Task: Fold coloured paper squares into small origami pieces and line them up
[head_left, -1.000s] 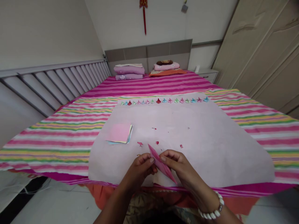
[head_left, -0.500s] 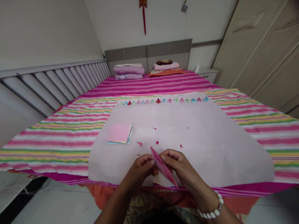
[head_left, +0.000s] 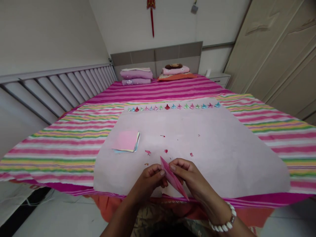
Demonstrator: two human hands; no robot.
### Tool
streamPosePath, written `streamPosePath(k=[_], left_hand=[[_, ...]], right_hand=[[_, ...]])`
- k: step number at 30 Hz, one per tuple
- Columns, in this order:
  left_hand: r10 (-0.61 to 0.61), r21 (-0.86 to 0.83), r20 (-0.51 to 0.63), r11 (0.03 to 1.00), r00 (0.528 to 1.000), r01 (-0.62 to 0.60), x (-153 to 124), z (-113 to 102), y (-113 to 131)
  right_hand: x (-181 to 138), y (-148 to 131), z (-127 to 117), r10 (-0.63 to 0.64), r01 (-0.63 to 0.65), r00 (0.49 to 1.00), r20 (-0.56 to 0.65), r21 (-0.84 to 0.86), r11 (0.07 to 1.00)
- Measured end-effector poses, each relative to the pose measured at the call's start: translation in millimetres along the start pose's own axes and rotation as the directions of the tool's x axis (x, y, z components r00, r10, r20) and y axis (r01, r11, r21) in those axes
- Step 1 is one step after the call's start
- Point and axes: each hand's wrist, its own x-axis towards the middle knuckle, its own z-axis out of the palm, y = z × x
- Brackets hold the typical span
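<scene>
A pink folded origami paper is held up between my two hands, slanting from upper left to lower right near the bed's front edge. My left hand pinches its left side, thumb on the face. On the other side my right hand grips the paper between thumb and fingers; a white beaded bracelet circles that wrist. Some fingertips are hidden behind the paper. Beyond my hands lie small red scraps, among them one scrap to the left and another to the right.
A stack of square coloured paper, pink on top, lies left on the large pale sheet. Several small folded paper pieces, including a dark red one, line its far edge. Striped bedding surrounds the sheet; a rail runs along the left.
The pink paper has shifted very slightly right and down, together with my left hand. Both hands keep their hold, and everything else stays where it was.
</scene>
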Motion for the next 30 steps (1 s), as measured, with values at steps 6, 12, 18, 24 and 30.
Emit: streamPosePath(k=[6,12,18,24,30], left_hand=[[0.003,0.015,-0.004,1.000,1.000,-0.003,0,-2,0],[0.005,0.022,-0.021,1.000,1.000,-0.004,1,-4,-2],[-0.011,0.008,-0.086,1.000,0.996,0.012,1,-1,1],[0.001,0.008,-0.105,1.000,0.994,0.000,3,0,1],[0.099,0.178,-0.184,0.982,0.978,-0.065,4,8,2]], right_hand=[[1,1,-1,-0.011,0.011,1.000,0.007,0.002,1.000],[0,1,-5,-0.016,0.015,1.000,-0.011,-0.060,0.998],[1,3,-10,-0.057,0.058,0.998,0.010,-0.162,0.985],[4,4,-8,-0.056,0.058,0.998,0.018,-0.240,0.969],[5,9,0,-0.246,0.144,0.960,-0.134,-0.516,0.845]])
